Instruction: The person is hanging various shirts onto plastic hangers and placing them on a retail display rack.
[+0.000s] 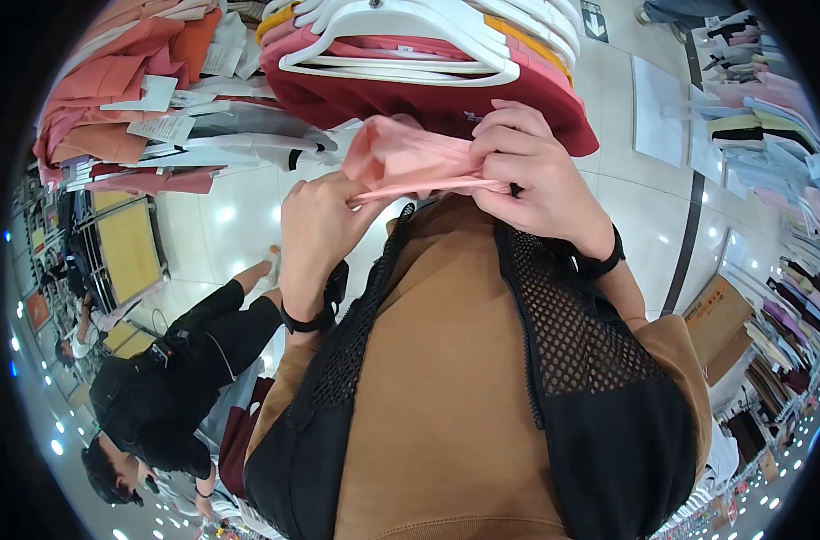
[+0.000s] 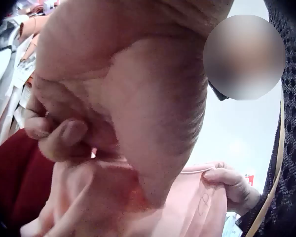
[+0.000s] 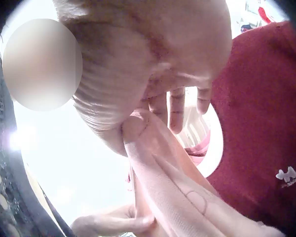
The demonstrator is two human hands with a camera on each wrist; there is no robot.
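Note:
A pink piece of fabric (image 1: 405, 155) is stretched between both hands in front of the chest, with a folded edge running along its lower side. My left hand (image 1: 318, 220) pinches its left end between thumb and curled fingers. At the other end, my right hand (image 1: 545, 175) grips the gathered cloth, its outer fingers spread more loosely. A small outlined mark shows on the pink fabric (image 2: 200, 202) in the left wrist view. Just beyond the cloth hangs a dark red shirt (image 1: 554, 117) with a small white logo, on a white hanger (image 1: 401, 72).
More garments on white hangers line the rack behind the red shirt. Orange and grey clothes (image 1: 113, 85) with paper tags hang at the left. A person in black (image 1: 158, 387) bends at the lower left. A cardboard box (image 1: 717, 324) and clothing racks stand at the right.

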